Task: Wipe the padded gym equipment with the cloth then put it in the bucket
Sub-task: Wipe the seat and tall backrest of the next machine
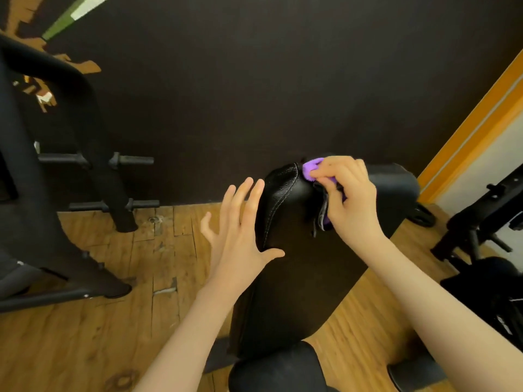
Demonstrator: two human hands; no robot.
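Gripping the purple cloth (312, 168) at the far end of the black padded bench (285, 250), right hand (349, 196); left hand (240, 222) spread-fingered against its left side

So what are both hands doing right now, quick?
Left hand: open, fingers spread against the black pad.
Right hand: gripping the purple cloth on the pad.

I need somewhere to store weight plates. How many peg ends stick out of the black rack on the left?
4: an upper pair and a lower pair, one either side of the rack post. More may be hidden.
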